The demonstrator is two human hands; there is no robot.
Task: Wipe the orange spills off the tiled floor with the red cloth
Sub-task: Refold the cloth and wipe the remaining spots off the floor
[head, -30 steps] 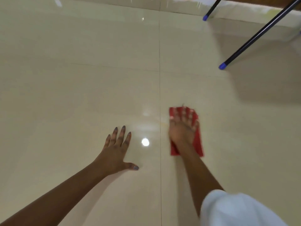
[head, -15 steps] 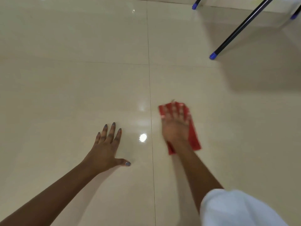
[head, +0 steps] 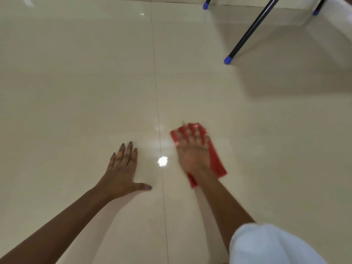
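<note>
Right now the red cloth (head: 216,162) is lying flat on the tiled floor (head: 76,92), just to the right of the grout line that is running up between the 2 hands. No orange spill is showing clearly anywhere; at most a faint streak is sitting just beyond the cloth's far edge, too small to call.

Risk, as a judgement: the floor is looking glossy and perhaps damp, so the cloth may be smearing residue thin instead of lifting it, and a pale film could be going unnoticed under the ceiling-light glare. The bracing palm could also be slipping if weight is shifting onto it across a wet patch.

Her or his right hand (head: 193,151) is pressing down on the cloth with fingers spread, palm flat on top, not pinching it; the hand is blurred, which suggests it is sweeping. The left hand (head: 122,172) is resting open and empty on the bare tile, fingers together, thumb out, well clear of the cloth.

Farther out, black legs with blue feet (head: 227,60) are standing near the top right.
</note>
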